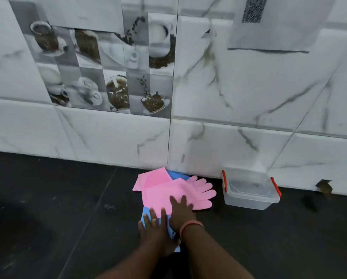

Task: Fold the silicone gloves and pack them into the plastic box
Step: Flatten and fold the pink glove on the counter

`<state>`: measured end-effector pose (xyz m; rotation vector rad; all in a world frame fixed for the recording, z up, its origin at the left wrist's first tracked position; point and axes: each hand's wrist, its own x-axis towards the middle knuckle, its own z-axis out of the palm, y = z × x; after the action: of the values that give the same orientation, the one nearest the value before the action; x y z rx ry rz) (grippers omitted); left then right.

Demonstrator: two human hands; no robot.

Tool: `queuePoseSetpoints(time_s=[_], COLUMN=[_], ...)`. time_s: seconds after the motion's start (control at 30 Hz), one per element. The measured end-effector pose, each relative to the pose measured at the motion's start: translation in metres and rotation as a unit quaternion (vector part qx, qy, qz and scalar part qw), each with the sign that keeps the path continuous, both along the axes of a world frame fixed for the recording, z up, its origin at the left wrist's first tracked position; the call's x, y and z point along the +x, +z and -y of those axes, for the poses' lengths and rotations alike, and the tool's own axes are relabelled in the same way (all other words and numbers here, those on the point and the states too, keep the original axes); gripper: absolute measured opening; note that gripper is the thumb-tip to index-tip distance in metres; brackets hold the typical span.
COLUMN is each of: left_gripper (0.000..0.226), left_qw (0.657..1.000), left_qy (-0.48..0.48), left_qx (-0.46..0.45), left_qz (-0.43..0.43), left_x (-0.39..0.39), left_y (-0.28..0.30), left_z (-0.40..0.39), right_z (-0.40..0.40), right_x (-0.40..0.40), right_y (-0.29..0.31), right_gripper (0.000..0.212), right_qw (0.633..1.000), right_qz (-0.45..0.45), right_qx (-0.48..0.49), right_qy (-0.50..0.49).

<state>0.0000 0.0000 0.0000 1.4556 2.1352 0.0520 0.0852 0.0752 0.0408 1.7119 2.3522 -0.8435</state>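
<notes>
Pink silicone gloves point(164, 190) lie flat on the dark counter, fingers pointing right toward a clear plastic box point(249, 200) with red clips. A blue glove point(175, 174) lies under them, showing at the back by the wall and at the front under my hands. My left hand point(154, 230) presses flat on the blue glove's near end, fingers spread. My right hand point(180, 212), with an orange band at the wrist, rests flat on the pink glove's near edge. The box stands open, without a lid, and looks empty.
The dark counter point(68, 208) runs left and right, backed by a marble-pattern tiled wall point(229, 127) right behind the gloves and box. A small chipped hole point(323, 187) shows at the wall's base, right of the box.
</notes>
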Motion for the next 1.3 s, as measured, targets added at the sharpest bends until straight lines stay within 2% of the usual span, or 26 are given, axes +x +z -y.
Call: queuePoseSetpoints(time_s=[0.07, 0.13, 0.2, 0.27, 0.37, 0.53, 0.63, 0.77, 0.87, 0.97, 1.03, 1.1, 1.17, 1.23, 1.3], left_gripper=[0.119, 0.129, 0.119, 0.103, 0.101, 0.09, 0.088, 0.085, 0.087, 0.074, 0.073, 0.074, 0.073, 0.069, 0.059], left_qw=[1.0, 0.998, 0.996, 0.993, 0.993, 0.985, 0.981, 0.983, 0.986, 0.984, 0.987, 0.984, 0.978, 0.979, 0.989], left_qy=[-0.013, -0.014, -0.03, -0.044, -0.074, -0.136, -0.163, -0.145, -0.125, -0.112, -0.083, -0.044, -0.004, 0.032, 0.031], left_qx=[0.012, 0.042, 0.071, 0.09, 0.085, 0.1, 0.101, 0.103, 0.09, 0.101, 0.124, 0.166, 0.201, 0.193, 0.137], left_qz=[-0.013, -0.035, -0.043, -0.056, -0.031, -0.026, -0.033, -0.048, -0.063, -0.098, -0.067, -0.054, -0.061, -0.06, -0.04], left_x=[-0.003, -0.013, -0.024, -0.03, -0.05, -0.085, -0.092, -0.083, -0.077, -0.073, -0.072, -0.07, -0.067, -0.06, -0.05], left_y=[-0.014, -0.025, -0.034, -0.03, -0.039, -0.028, -0.026, -0.019, -0.009, 0.001, 0.01, 0.022, 0.029, 0.031, 0.025], left_z=[0.001, -0.002, -0.012, -0.016, -0.038, -0.063, -0.071, -0.071, -0.068, -0.063, -0.061, -0.06, -0.058, -0.051, -0.041], right_z=[-0.002, -0.005, -0.009, -0.015, -0.03, -0.044, -0.046, -0.049, -0.049, -0.042, -0.037, -0.033, -0.027, -0.021, -0.016], right_x=[-0.002, -0.007, -0.011, -0.009, -0.021, -0.021, -0.015, -0.005, -0.001, 0.004, 0.008, 0.01, 0.014, 0.021, 0.035], right_y=[-0.007, -0.015, -0.023, -0.02, -0.028, -0.029, -0.035, -0.037, -0.036, -0.033, -0.023, -0.005, 0.014, 0.036, 0.053], right_gripper=[0.072, 0.074, 0.074, 0.083, 0.091, 0.062, 0.061, 0.051, 0.043, 0.039, 0.028, 0.019, 0.015, 0.01, 0.01], right_qw=[1.0, 0.999, 0.996, 0.993, 0.995, 0.997, 0.997, 0.994, 0.993, 0.99, 0.976, 0.945, 0.905, 0.856, 0.81], right_qz=[0.018, 0.041, 0.057, 0.085, 0.084, 0.053, 0.028, 0.001, 0.024, 0.026, 0.01, -0.036, -0.154, -0.332, -0.433], right_qx=[-0.024, 0.006, 0.055, 0.067, 0.053, 0.054, 0.068, 0.092, 0.117, 0.137, 0.212, 0.309, 0.352, 0.291, 0.232], right_qy=[0.001, 0.004, 0.031, 0.041, 0.009, -0.018, -0.038, -0.06, -0.022, -0.02, -0.05, -0.101, -0.18, -0.271, -0.319])
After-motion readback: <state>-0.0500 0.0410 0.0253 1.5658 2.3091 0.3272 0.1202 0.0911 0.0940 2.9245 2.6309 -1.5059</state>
